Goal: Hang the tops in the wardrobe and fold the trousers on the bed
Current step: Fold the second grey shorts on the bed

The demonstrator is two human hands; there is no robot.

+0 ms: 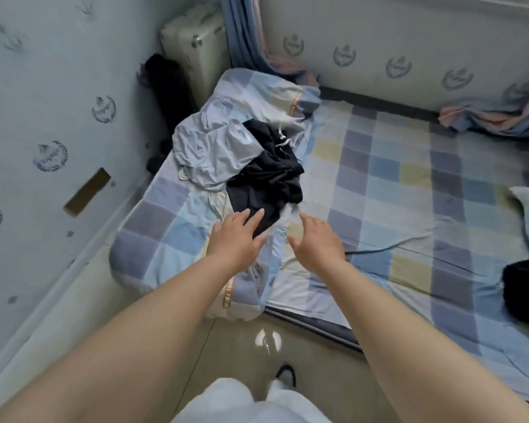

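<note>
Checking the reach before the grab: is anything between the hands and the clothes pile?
Nothing visible. The left hand and right hand, both open, hover just short of the black garment, with only quilt below them.

A heap of clothes point(242, 160) lies on the folded quilt point(165, 227) at the left end of the bed point(409, 184); a suitcase point(196, 47) stands behind it in the corner, and both hands point(235, 236) hover just before the heap
</note>
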